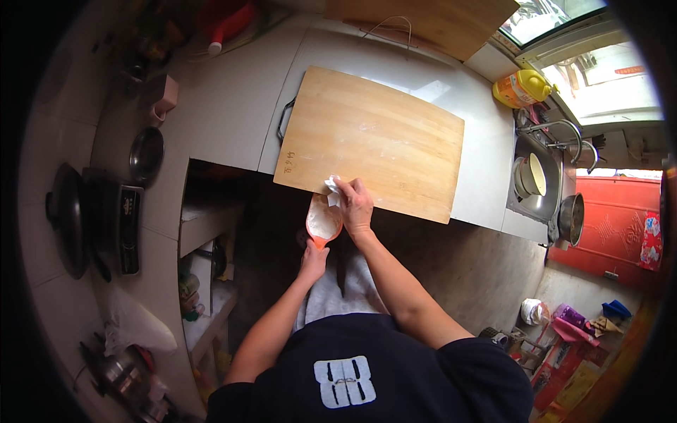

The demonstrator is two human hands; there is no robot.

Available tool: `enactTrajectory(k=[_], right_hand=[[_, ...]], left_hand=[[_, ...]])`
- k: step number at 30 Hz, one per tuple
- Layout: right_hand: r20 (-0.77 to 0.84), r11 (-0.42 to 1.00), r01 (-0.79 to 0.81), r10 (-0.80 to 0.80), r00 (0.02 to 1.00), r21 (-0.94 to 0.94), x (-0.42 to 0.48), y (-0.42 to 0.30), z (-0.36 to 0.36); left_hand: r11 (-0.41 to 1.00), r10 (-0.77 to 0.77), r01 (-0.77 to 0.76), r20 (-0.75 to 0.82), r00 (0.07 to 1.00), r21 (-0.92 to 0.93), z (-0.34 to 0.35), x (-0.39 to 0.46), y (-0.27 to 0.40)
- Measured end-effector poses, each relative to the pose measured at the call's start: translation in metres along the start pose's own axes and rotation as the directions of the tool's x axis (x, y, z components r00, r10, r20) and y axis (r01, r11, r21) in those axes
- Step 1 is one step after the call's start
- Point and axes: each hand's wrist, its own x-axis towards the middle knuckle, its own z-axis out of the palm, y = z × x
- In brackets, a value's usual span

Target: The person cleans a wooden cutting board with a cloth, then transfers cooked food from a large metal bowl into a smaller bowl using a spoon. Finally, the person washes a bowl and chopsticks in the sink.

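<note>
A large wooden cutting board [370, 143] with pale smudges lies on the white countertop before me. My left hand [314, 261] grips the orange handle of a scoop [323, 221], whose bowl has white powder in it, just off the board's near edge. White crumpled material, perhaps tissue or cloth [332, 185], is pinched in my right hand [357, 203] above that edge, right beside the scoop. The right fingertips are partly hidden by the hand itself.
A metal sink [550, 182] with a pale bowl [530, 176] is at the right, below a yellow jug [523, 89]. On the left are an induction cooker [128, 230], a metal bowl [147, 153] and a pink container [163, 95]. Open shelves [209, 317] stand low left.
</note>
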Motion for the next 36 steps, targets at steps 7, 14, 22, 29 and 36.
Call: enactTrajectory(k=[7, 14, 22, 29, 36], right_hand=[[-0.381, 0.852, -0.408, 0.276, 0.883, -0.328, 0.011, 0.116, -0.087], [-0.021, 0.997, 0.049, -0.050, 0.999, -0.058, 0.023, 0.009, 0.004], [-0.174, 0.957, -0.103, 0.057, 0.983, -0.270, 0.106, 0.077, -0.029], [-0.150, 0.995, -0.076, 0.086, 0.985, 0.071, 0.118, 0.068, -0.027], [-0.181, 0.976, -0.153, 0.124, 0.976, -0.153, 0.143, 0.073, -0.010]], left_hand=[[1.000, 0.019, -0.019, -0.018, 1.000, -0.024, -0.007, 0.000, -0.009], [1.000, 0.001, -0.001, 0.009, 1.000, -0.002, -0.014, 0.003, -0.005], [1.000, 0.007, -0.007, -0.001, 1.000, -0.017, -0.012, 0.002, -0.006], [0.999, -0.017, 0.016, -0.030, 0.999, -0.032, -0.013, 0.002, -0.004], [0.998, -0.028, 0.025, -0.053, 0.998, -0.063, -0.010, 0.007, -0.004]])
